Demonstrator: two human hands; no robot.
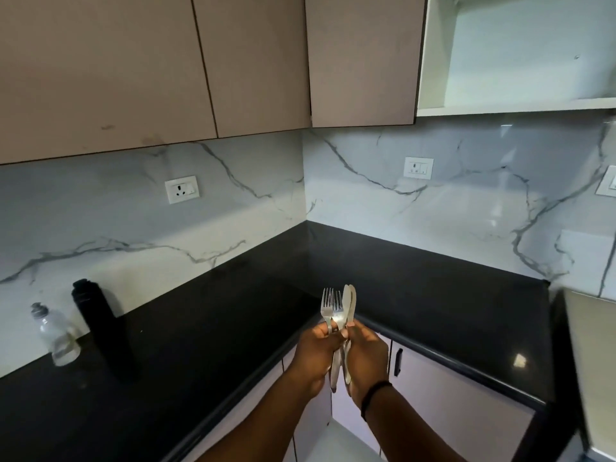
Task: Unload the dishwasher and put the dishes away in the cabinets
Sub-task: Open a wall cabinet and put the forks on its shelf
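Dim, soft, wide-angle warp; glare on backsplash [493,208].

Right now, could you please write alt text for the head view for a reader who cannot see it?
Two hands, left hand and right hand, hold a bunch of forks and knives upright over a black corner countertop. A black bottle and a clear bottle stand at left; an open white cabinet hangs upper right.

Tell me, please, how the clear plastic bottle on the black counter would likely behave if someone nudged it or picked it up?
The clear bottle looks nearly empty, so it is probably light and apt to tip or slide on the glossy counter. Its thin plastic walls would likely dent under a firm squeeze. It stands near the black flask and might knock it.
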